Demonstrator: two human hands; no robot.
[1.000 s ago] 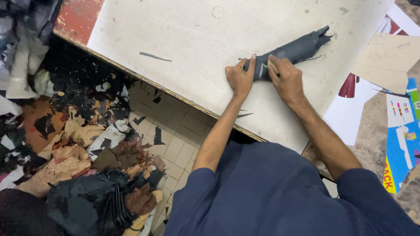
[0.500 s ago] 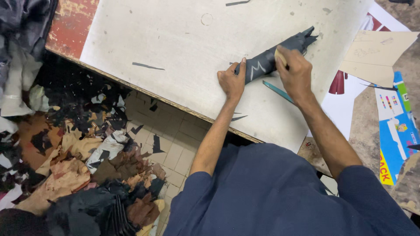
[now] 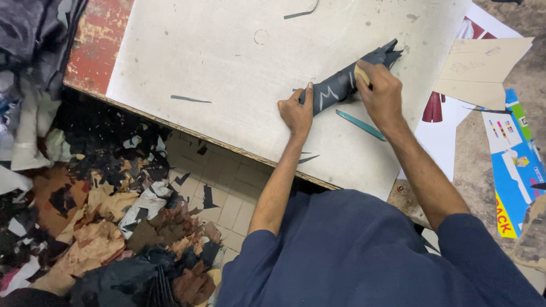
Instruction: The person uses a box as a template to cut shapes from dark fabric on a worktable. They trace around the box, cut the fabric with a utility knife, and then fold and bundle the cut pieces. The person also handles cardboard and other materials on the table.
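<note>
Pressing down on the near end of the dark leather strip (image 3: 341, 82), your left hand (image 3: 296, 111) lies flat with its fingers together, the thumb stretched along the strip's edge. Your right hand (image 3: 380, 94) is curled over the far half of that strip, pinching a small pale piece (image 3: 360, 74) against it between thumb and fingers. The strip itself lies slantwise on the grey cutting board (image 3: 227, 74), its ragged tip pointing away from you, with pale zigzag marks drawn on it.

Just beside your right wrist lies one teal tool (image 3: 359, 124), slim and flat on the board, touching neither hand. Nothing sits between your hands and the strip. One thin dark sliver (image 3: 190, 99) lies well apart to your left. Beyond the board's right edge rests one tan card pattern (image 3: 483, 71) over printed sheets. On the tiled floor to your left is a heap of leather scraps (image 3: 96, 227), brown, black and white, too many to count.

Compared with half a second ago, your right hand has slid a little toward you along the strip, and the zigzag marks and the teal tool stand clearer.
</note>
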